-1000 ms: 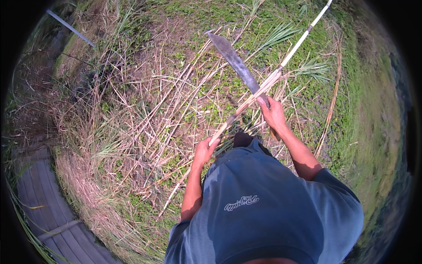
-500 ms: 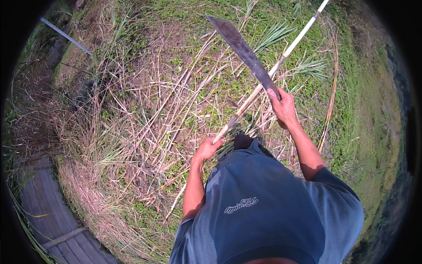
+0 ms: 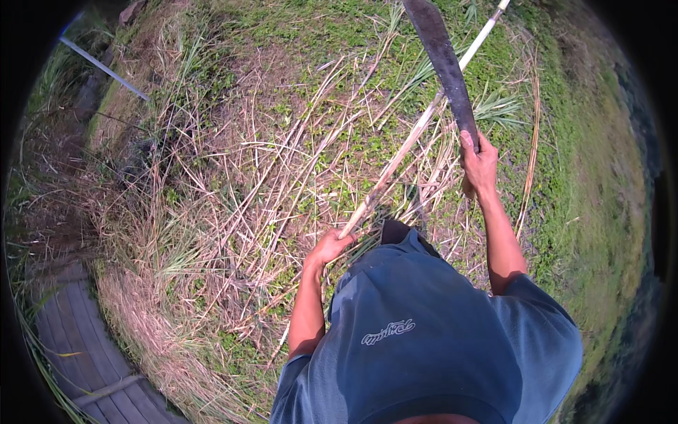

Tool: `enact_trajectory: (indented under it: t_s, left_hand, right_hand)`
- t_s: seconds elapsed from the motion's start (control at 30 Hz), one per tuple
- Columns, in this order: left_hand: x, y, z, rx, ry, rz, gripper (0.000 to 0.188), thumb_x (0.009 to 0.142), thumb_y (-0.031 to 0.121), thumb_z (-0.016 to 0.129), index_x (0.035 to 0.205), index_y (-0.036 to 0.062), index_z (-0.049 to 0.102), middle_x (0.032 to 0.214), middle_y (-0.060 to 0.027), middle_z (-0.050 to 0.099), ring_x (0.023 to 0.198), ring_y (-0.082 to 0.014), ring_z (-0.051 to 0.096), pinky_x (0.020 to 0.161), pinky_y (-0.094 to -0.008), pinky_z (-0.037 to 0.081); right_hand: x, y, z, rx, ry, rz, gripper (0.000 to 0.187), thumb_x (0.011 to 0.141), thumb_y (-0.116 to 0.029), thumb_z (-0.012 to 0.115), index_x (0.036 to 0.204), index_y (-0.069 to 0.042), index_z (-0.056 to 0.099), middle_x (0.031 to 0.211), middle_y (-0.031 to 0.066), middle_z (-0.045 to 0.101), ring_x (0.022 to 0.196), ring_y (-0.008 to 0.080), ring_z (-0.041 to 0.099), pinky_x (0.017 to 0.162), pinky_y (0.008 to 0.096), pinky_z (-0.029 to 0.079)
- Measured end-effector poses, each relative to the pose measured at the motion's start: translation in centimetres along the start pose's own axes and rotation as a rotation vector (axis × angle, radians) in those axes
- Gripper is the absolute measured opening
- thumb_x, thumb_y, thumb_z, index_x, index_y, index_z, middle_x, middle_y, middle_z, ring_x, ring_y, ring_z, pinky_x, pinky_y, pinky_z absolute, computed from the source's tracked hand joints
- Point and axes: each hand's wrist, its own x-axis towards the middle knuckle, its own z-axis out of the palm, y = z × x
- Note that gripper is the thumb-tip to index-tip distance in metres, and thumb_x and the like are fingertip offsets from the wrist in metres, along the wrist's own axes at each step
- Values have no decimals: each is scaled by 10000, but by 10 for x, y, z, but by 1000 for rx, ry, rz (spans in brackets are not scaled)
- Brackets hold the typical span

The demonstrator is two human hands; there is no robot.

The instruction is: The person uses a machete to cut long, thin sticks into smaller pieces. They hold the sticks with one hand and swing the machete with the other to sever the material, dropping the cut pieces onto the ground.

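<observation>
My left hand [image 3: 329, 247] is closed round the near end of a long pale cane stalk [image 3: 399, 157], which slants up and away to the far right. A machete [image 3: 445, 65] with a broad dark blade is in the closed grip of my right hand [image 3: 480, 166]. Its blade points away from me and leans slightly left, passing over the stalk in this view. Whether the blade touches the stalk I cannot tell. Most of the machete's handle is hidden by my fingers.
Dry cut stalks [image 3: 261, 191] and straw litter the ground among low green plants. Green leafy tops [image 3: 498, 107] lie beyond my right hand. A grey slatted boardwalk [image 3: 81, 332] runs at the lower left, and a pale pole [image 3: 106, 68] crosses the far left.
My right hand has moved right, and the machete has swung from a leftward slant to nearly straight ahead. My left hand has shifted slightly nearer with the stalk still in it.
</observation>
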Motion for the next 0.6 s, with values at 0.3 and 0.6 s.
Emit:
enact_trajectory:
  t_s: [0.3,0.6]
  left_hand:
    - [18,-3,15,17,-37,39,432,865,414,666,660,48,561,572,-10,489,530,-139,422,532,-342,361]
    - [28,-8,16,84,-24,96,434,846,408,661,859,-26,640,797,-143,574,760,-257,556,734,-402,435]
  right_hand:
    - [-34,-21,20,-253,-496,-6,385,920,-423,623,958,-47,698,523,130,520,467,235,494,520,402,421]
    - [-98,-14,66,-257,-831,-79,398,921,-453,608,958,-67,698,575,200,540,536,354,545,565,441,438]
